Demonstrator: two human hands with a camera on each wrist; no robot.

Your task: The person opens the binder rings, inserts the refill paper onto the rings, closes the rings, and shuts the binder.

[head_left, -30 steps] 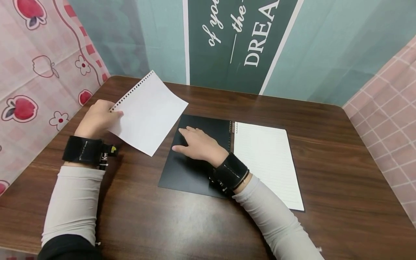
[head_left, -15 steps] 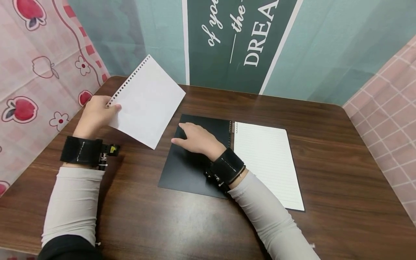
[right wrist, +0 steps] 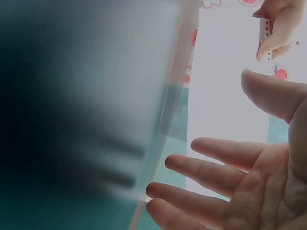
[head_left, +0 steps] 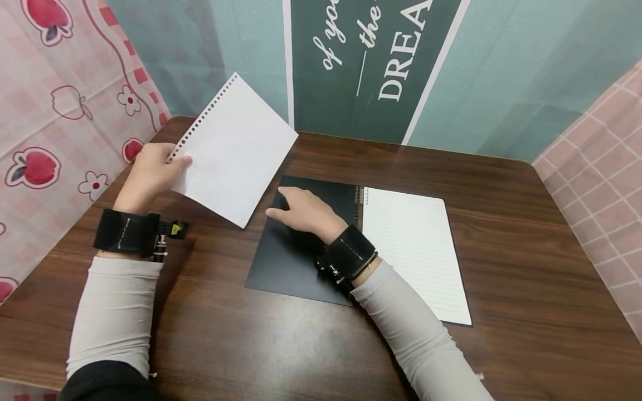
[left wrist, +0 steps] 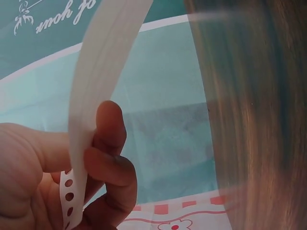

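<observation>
My left hand (head_left: 152,172) pinches a loose white sheet of paper (head_left: 236,150) by its hole-punched edge, thumb in front and fingers behind. The sheet is tilted up off the table, its far corner overlapping the backdrop. In the left wrist view the paper (left wrist: 103,62) appears edge-on between thumb and curled fingers. My right hand (head_left: 308,213), fingers extended, is over the black cover (head_left: 296,267) of an open spiral notebook. Its straight, spread fingers (right wrist: 206,170) show in the right wrist view, holding nothing. Lined white pages (head_left: 411,245) lie to the right of the spiral binding.
A dark wood table (head_left: 506,250) bears the notebook. At the back hangs a teal backdrop (head_left: 526,72) with lettering. An apple-patterned cloth (head_left: 75,139) borders the left side, and a pink tiled pattern (head_left: 602,167) the right.
The left hand has raised the sheet, whose top corner now reaches higher against the backdrop. The right hand has shifted slightly up and away over the black cover. The notebook stays put.
</observation>
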